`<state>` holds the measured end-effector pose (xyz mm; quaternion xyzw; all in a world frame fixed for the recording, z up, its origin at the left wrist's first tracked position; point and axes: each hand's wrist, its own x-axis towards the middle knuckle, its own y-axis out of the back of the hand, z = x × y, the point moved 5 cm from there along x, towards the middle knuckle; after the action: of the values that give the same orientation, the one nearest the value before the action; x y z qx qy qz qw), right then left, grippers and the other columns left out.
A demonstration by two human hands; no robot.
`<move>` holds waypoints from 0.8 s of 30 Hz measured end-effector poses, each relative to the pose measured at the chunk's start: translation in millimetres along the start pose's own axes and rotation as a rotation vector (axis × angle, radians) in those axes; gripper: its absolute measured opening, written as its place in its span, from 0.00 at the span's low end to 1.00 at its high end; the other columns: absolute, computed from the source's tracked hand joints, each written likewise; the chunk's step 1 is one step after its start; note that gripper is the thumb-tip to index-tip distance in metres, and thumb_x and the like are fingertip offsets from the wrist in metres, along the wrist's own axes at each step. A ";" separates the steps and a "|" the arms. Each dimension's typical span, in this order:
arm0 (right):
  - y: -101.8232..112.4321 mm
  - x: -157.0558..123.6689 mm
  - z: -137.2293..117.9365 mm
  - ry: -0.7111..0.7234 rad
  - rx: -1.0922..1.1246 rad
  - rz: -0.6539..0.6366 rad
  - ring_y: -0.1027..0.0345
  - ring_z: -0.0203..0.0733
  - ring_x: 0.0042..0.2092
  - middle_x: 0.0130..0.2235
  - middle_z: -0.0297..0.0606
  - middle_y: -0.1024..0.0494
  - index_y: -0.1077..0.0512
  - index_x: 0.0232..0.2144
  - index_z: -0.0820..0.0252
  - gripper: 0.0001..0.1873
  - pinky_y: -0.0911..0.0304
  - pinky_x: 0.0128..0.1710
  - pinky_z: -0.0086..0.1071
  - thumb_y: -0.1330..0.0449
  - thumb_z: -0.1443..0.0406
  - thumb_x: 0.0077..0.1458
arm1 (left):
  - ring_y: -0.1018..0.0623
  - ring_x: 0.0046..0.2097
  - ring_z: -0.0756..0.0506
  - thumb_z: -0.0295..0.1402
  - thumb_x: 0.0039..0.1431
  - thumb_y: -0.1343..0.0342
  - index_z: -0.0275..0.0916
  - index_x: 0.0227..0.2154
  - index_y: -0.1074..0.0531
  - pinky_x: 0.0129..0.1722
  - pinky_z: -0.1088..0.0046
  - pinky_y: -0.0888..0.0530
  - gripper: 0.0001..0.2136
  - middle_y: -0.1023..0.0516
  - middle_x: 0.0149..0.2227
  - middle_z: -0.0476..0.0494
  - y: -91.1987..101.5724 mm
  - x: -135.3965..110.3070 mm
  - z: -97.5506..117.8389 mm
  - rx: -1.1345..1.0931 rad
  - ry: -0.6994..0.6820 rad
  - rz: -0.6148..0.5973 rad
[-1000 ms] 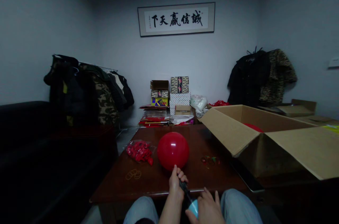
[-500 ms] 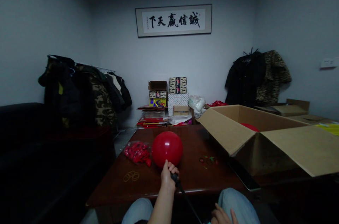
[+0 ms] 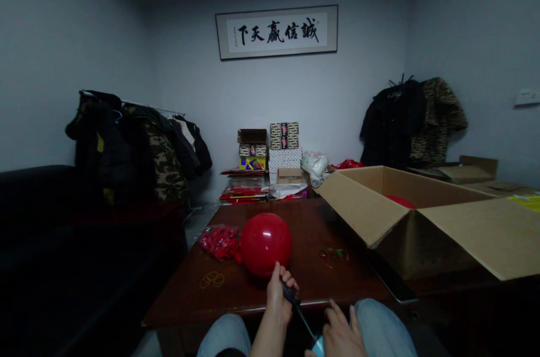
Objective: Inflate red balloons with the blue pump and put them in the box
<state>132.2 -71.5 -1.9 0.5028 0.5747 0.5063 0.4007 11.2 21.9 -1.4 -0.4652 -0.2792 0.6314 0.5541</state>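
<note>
An inflated red balloon (image 3: 265, 243) sits low over the dark wooden table (image 3: 253, 289). My left hand (image 3: 279, 297) is closed round the balloon's neck, where a thin black pump nozzle (image 3: 295, 303) meets it. The nozzle runs down to a light blue hand pump (image 3: 318, 347) at the bottom edge. My right hand (image 3: 341, 334) wraps the pump body above my knees, partly cut off by the frame.
A bag of flat red balloons (image 3: 220, 242), several rubber bands (image 3: 212, 279) and small coloured bits (image 3: 334, 256) lie on the table. A large open cardboard box (image 3: 422, 222) with a red balloon inside fills the right side. Stacked boxes (image 3: 278, 154) and hung coats stand behind.
My right hand dropped nearly out of view and has come back up with the pump. The balloon and my left hand shifted slightly; the view swayed a little.
</note>
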 end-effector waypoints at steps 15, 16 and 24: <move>21.0 18.1 -27.8 -0.036 0.097 0.076 0.54 0.57 0.64 0.57 0.54 0.32 0.28 0.46 0.70 0.29 0.71 0.64 0.54 0.49 0.52 0.53 | 0.39 0.16 0.53 0.40 0.56 0.44 0.40 0.19 0.42 0.20 0.74 0.37 0.16 0.41 0.14 0.56 5.5 -1.9 -4.8 0.159 -0.031 0.063; 19.0 15.4 -26.0 -0.044 0.095 0.070 0.53 0.57 0.64 0.56 0.55 0.32 0.27 0.45 0.70 0.28 0.70 0.64 0.55 0.49 0.52 0.52 | 0.39 0.15 0.53 0.39 0.56 0.45 0.40 0.19 0.42 0.20 0.74 0.38 0.16 0.42 0.14 0.57 4.2 -1.6 -4.6 0.163 -0.039 0.063; -11.5 -2.6 5.8 -0.032 0.062 0.030 0.49 0.57 0.63 0.53 0.49 0.28 0.24 0.41 0.63 0.20 0.63 0.62 0.60 0.55 0.63 0.59 | 0.42 0.14 0.56 0.35 0.58 0.47 0.40 0.20 0.44 0.17 0.79 0.40 0.15 0.45 0.14 0.59 0.5 13.3 17.1 0.121 -0.088 0.092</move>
<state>136.3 -72.9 -14.2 0.5317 0.5759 0.4862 0.3864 -3.7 37.3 1.5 -0.4151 -0.2432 0.6915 0.5388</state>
